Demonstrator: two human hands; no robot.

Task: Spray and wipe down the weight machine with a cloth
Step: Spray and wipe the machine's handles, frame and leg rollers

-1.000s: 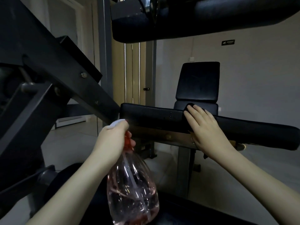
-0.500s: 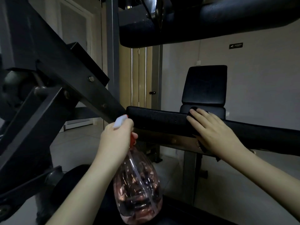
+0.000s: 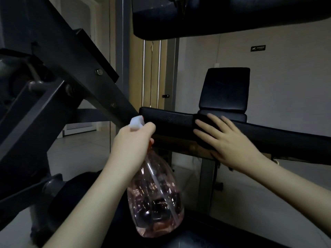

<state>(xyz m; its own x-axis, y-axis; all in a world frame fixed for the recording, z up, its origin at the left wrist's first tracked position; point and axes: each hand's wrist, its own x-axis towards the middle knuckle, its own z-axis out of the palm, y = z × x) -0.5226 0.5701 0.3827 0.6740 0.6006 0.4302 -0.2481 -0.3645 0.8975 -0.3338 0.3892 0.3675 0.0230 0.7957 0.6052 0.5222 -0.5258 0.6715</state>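
My left hand is wrapped around the neck of the spray bottle, fingers curled in front at the trigger and the white spray head poking out above my knuckles, aimed at the near end of the long black pad. My right hand lies flat with its fingers straight and spread, pressing the dark cloth onto the top and front of that same pad; it grips nothing.

The bottle is thin clear plastic, roughly half full of pinkish liquid. I'd judge it light but bottom-heavy and easy to dent, so the neck under the head is the right place to hold it. The cloth looks soft and limp and is draped over the pad's edge. A flat palm should drag it well enough, though it may bunch or slide on wet vinyl. The pad looks firm with a smooth, slightly shiny skin, and I'd expect it to be slippery once sprayed.

Further out, the steel frame slants down from the left to meet the pad, and another pad hangs overhead. Behind stands a backrest.

I can read no label on the bottle. A small dark wall sign carries marks too small to make out.
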